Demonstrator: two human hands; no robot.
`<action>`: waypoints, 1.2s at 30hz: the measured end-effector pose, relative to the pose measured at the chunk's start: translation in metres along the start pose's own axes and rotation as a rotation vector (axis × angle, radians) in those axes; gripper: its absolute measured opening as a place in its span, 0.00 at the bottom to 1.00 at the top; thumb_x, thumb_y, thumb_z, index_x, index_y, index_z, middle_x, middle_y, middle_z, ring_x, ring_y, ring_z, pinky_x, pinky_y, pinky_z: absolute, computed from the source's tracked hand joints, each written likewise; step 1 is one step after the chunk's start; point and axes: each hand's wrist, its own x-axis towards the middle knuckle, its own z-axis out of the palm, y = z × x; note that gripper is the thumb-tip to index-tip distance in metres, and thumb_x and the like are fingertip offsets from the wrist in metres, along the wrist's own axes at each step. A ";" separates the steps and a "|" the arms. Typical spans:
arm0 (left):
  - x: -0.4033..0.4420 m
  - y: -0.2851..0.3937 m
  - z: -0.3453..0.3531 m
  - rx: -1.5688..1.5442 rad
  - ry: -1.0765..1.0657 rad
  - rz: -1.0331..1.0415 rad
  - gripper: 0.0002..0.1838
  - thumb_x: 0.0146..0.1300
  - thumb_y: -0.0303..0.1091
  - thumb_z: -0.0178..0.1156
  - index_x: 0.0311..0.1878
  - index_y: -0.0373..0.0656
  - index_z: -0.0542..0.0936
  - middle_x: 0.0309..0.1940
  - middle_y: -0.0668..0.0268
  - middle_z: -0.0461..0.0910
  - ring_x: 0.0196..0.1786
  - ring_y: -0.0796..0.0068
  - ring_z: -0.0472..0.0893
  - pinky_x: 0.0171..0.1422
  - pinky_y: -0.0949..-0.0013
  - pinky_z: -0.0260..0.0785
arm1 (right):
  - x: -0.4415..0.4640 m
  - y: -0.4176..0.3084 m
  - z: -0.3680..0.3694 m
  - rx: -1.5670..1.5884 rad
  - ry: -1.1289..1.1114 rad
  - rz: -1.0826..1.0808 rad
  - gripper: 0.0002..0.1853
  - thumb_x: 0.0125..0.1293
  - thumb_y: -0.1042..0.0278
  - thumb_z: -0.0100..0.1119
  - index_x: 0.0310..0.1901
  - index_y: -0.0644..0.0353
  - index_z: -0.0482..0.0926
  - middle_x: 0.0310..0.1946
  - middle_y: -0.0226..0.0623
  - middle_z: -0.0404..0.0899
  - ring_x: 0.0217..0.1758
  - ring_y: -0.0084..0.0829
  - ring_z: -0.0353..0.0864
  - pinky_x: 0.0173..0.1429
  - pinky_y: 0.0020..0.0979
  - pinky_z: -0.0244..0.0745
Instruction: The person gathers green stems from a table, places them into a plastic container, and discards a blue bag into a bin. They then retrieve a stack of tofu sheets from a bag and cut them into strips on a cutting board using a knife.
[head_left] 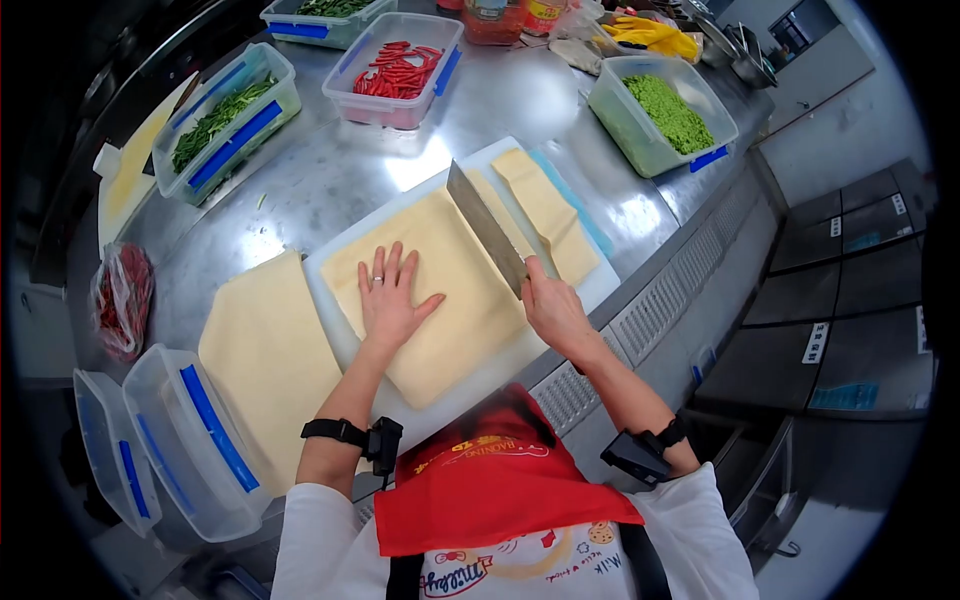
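My right hand (556, 305) grips the handle of a cleaver (484, 225), whose long blade reaches away from me across a pale yellow sheet (455, 325), perhaps tofu skin. Fingers spread, my left hand (393, 300) lies flat on the same sheet, left of the blade. Under the sheet is a white cutting board (603, 288). To the right of the cleaver lies a separate folded strip (545, 215) of the same material. Another large pale sheet (265, 345) rests on the metal table, left of the board.
On the steel table (520, 95) stand tubs of red chillies (400, 75), chopped greens (668, 110) and cut green stalks (225, 120). Clear plastic containers (185, 440) and a bagged red item (122, 300) are at left. A blue cloth (590, 225) shows beside the board.
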 end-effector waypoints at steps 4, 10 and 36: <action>-0.001 -0.001 -0.001 -0.010 0.020 0.003 0.42 0.49 0.61 0.64 0.65 0.49 0.68 0.69 0.62 0.59 0.73 0.57 0.54 0.75 0.43 0.37 | 0.007 -0.008 0.003 -0.025 -0.036 0.015 0.08 0.64 0.73 0.44 0.44 0.63 0.61 0.22 0.56 0.76 0.29 0.60 0.76 0.34 0.56 0.67; 0.000 -0.001 -0.003 -0.022 -0.001 -0.003 0.43 0.49 0.60 0.64 0.66 0.47 0.67 0.70 0.61 0.58 0.74 0.56 0.53 0.75 0.42 0.36 | 0.016 -0.011 0.003 -0.041 -0.060 -0.005 0.09 0.63 0.73 0.44 0.43 0.64 0.60 0.22 0.58 0.76 0.30 0.61 0.75 0.35 0.57 0.67; 0.003 0.003 0.000 -0.008 -0.034 -0.004 0.44 0.50 0.59 0.65 0.67 0.47 0.65 0.71 0.62 0.56 0.75 0.56 0.51 0.75 0.42 0.36 | -0.049 0.016 0.019 -0.020 -0.092 0.169 0.09 0.67 0.69 0.45 0.45 0.63 0.60 0.23 0.58 0.76 0.30 0.63 0.75 0.35 0.58 0.67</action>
